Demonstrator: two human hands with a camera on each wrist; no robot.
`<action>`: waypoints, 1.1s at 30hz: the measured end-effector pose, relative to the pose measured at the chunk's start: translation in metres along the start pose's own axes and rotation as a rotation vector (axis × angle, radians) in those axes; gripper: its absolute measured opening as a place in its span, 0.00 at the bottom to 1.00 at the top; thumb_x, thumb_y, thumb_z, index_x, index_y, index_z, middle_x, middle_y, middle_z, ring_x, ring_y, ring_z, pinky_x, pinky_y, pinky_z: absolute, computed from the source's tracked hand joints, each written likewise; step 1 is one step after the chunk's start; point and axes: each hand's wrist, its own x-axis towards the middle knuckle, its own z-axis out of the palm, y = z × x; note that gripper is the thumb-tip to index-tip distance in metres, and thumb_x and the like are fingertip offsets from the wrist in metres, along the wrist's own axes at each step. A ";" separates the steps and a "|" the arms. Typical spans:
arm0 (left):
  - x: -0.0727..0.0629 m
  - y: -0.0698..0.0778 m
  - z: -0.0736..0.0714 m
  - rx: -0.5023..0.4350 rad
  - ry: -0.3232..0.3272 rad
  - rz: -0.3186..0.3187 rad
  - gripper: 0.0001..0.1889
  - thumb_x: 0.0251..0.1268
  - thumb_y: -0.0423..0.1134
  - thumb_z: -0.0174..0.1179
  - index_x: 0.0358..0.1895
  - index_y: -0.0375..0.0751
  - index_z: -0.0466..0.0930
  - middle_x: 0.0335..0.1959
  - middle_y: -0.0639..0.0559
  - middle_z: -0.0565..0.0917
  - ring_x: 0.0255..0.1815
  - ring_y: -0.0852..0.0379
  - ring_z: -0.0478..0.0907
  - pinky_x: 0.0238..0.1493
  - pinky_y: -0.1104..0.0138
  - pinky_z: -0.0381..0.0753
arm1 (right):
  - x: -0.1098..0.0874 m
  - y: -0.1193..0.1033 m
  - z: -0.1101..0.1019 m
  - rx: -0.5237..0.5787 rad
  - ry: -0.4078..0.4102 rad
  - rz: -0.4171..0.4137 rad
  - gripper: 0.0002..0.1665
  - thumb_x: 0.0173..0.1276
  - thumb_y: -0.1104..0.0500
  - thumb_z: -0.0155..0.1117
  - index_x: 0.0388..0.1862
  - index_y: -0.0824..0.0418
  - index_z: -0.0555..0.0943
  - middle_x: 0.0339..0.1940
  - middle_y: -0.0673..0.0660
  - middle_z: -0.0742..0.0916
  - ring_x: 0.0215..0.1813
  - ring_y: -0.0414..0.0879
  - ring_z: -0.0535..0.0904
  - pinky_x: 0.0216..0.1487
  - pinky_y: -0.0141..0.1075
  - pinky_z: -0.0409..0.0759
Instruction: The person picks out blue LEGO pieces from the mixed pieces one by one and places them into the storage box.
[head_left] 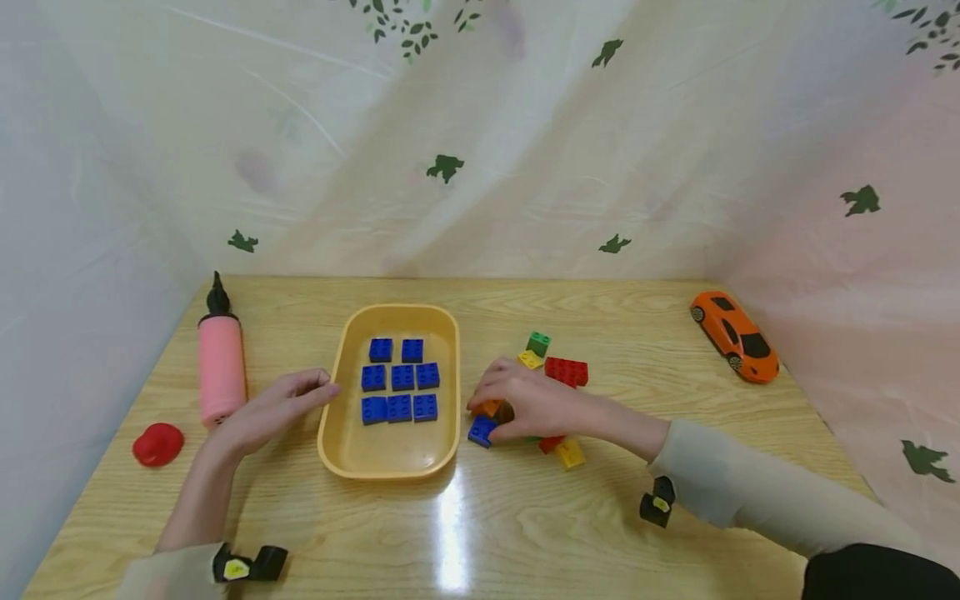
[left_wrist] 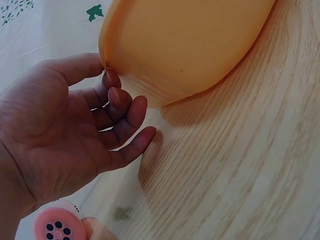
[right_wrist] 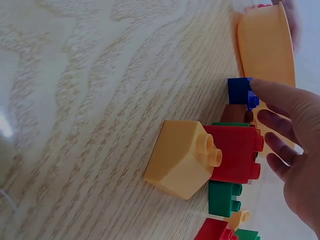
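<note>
My left hand [head_left: 277, 408] pinches the left rim of the yellow tray [head_left: 390, 462] between thumb and fingers, which the left wrist view shows close up. Inside the tray lie several blue toy bricks [head_left: 402, 377] in rough rows. To the tray's right, my right hand [head_left: 528, 400] reaches over a pile of mixed bricks. Its thumb tip is right at a loose blue brick [right_wrist: 240, 91], and its other fingers bend loosely. An orange brick [head_left: 487, 408] shows beneath the fingers. Red [right_wrist: 232, 152], yellow [right_wrist: 180, 157] and green [right_wrist: 220, 197] bricks lie close by, partly hidden under the hand in the head view.
At the left lies a pink hand pump [head_left: 222, 367] with a black nozzle, near a small red rounded object [head_left: 157, 445]. An orange toy car [head_left: 735, 337] stands by the right edge of the wooden table [head_left: 360, 542]. A patterned cloth [head_left: 480, 225] hangs behind.
</note>
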 end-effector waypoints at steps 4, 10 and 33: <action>0.000 0.000 0.000 -0.003 0.000 0.003 0.18 0.81 0.48 0.51 0.40 0.33 0.72 0.33 0.45 0.69 0.37 0.52 0.67 0.37 0.65 0.62 | 0.000 0.000 0.002 -0.049 -0.024 -0.025 0.24 0.64 0.47 0.77 0.58 0.49 0.86 0.55 0.44 0.88 0.64 0.44 0.72 0.64 0.42 0.76; 0.000 0.001 0.000 0.000 0.002 0.002 0.18 0.81 0.48 0.51 0.40 0.33 0.71 0.33 0.45 0.68 0.37 0.53 0.67 0.37 0.65 0.62 | 0.001 0.001 0.003 -0.100 -0.029 -0.076 0.21 0.65 0.49 0.77 0.56 0.49 0.87 0.55 0.45 0.88 0.63 0.44 0.73 0.65 0.41 0.76; -0.001 0.001 0.001 0.001 0.005 0.009 0.19 0.82 0.49 0.51 0.40 0.33 0.71 0.32 0.46 0.66 0.35 0.52 0.66 0.35 0.65 0.62 | -0.007 -0.004 -0.015 -0.002 0.070 -0.021 0.19 0.61 0.47 0.79 0.51 0.48 0.88 0.48 0.44 0.86 0.60 0.42 0.74 0.60 0.38 0.80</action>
